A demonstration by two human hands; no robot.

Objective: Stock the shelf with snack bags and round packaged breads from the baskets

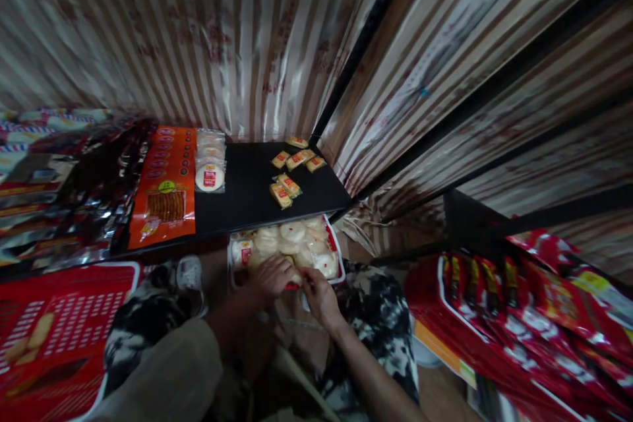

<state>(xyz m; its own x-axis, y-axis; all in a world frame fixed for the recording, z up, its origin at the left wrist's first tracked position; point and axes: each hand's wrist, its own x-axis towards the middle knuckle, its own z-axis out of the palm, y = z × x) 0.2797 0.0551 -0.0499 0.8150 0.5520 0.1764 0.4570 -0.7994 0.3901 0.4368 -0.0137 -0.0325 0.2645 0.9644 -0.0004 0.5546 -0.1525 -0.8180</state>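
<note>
The round cakes (293,232) sit in a basket (335,242) just beyond both hands, below the black shelf (242,175). The left hand (275,275) bends over the near cakes; the right hand (319,293) is beside it, fingers narrow. I cannot tell what either grips.

Pale, round, seemingly clear-wrapped cakes (293,232) lie crowded and overlapping inside a red basket (335,244) with a white rim, some with flat faces upward and small red marks showing, the one at far left bearing a red label.
</note>
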